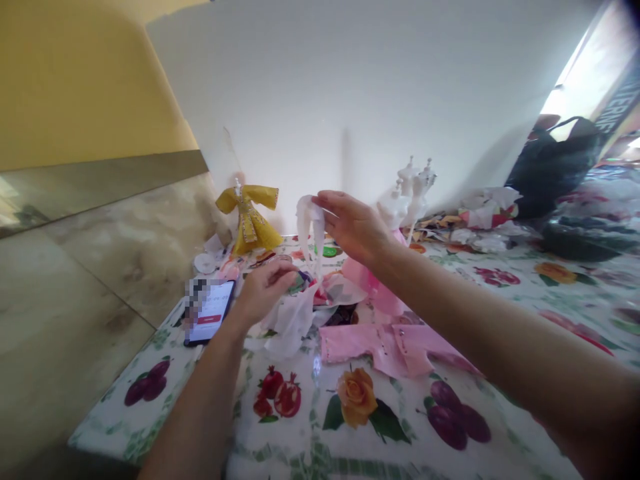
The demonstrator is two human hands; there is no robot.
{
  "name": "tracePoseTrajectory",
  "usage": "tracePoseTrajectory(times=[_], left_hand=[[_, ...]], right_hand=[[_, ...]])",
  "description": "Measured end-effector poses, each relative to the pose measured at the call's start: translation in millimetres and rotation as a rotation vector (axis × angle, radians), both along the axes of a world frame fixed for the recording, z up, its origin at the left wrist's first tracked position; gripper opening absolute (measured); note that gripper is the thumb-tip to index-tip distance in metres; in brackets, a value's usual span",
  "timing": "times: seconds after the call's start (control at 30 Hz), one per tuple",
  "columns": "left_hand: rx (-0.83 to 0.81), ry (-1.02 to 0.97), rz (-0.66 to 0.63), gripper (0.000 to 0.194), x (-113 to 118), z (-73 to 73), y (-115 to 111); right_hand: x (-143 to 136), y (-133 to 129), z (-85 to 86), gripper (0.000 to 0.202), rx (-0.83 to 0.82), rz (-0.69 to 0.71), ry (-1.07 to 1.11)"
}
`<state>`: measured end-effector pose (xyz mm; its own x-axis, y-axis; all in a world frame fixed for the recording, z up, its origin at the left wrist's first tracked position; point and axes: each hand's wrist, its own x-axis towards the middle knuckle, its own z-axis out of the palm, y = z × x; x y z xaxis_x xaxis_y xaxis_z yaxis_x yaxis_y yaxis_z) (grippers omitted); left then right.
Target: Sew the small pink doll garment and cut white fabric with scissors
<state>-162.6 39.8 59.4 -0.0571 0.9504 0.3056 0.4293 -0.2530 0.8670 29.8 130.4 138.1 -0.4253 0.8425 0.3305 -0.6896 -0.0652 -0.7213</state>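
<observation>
My right hand is raised, its fingers closed on a thin white strip of fabric that hangs down in a loop. Lower and to the left, my left hand has its fingers drawn together beside a small pile; what lies between them, if anything, is hidden. Sheer white fabric spreads on the table just below that hand. Pink cut fabric pieces with pins lie in front of the pile, under my right forearm. Bright pink material shows behind them.
A phone lies near the table's left edge. A small mannequin in a yellow dress stands at the back left; several white mannequins stand at the back right. Scraps, plastic bags and a black bag fill the far right. A white board rises behind.
</observation>
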Motion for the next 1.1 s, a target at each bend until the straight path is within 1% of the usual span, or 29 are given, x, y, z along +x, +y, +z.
tracePoseTrajectory(times=[0.13, 0.23, 0.3, 0.43, 0.53, 0.63, 0.73, 0.8, 0.9, 1.0, 1.1], left_hand=[[-0.040, -0.137, -0.091, 0.031, 31, -9.4, 1], [-0.068, -0.300, -0.139, 0.023, 42, -15.3, 3], [-0.074, -0.424, -0.155, 0.022, 41, -14.4, 2], [-0.114, -0.581, -0.208, 0.023, 31, -3.3, -4], [-0.132, -0.645, -0.255, 0.029, 27, 3.6, -8], [-0.159, -0.716, -0.321, 0.034, 29, 5.9, -10], [-0.143, -0.687, -0.330, 0.033, 31, 7.7, -11], [-0.127, -0.654, -0.283, 0.032, 29, 10.3, -11], [-0.116, -0.667, -0.191, 0.036, 22, 15.8, -11], [-0.055, -0.680, -0.131, 0.041, 13, 21.3, -12], [0.009, -0.643, -0.109, 0.039, 5, 24.3, -13]], right_hand=[[-11, -14, 5.7, 0.004, 0.087, 0.050, 0.011], [-15, -17, 7.1, 0.003, 0.094, 0.074, 0.036], [-13, -15, 6.2, 0.003, 0.070, 0.069, 0.046], [-2, -8, -1.3, 0.004, -0.023, 0.009, 0.034], [8, -4, -12.1, 0.007, -0.083, -0.018, 0.000], [14, -2, -24.2, 0.010, -0.110, -0.044, -0.050], [19, -2, -35.1, 0.013, -0.093, -0.068, -0.105], [22, -2, -41.5, 0.014, -0.054, -0.089, -0.140], [28, -2, -49.8, 0.014, 0.055, -0.145, -0.233], [35, -4, -55.7, 0.016, 0.239, -0.223, -0.394], [40, -6, -57.9, 0.028, 0.459, -0.305, -0.558]])
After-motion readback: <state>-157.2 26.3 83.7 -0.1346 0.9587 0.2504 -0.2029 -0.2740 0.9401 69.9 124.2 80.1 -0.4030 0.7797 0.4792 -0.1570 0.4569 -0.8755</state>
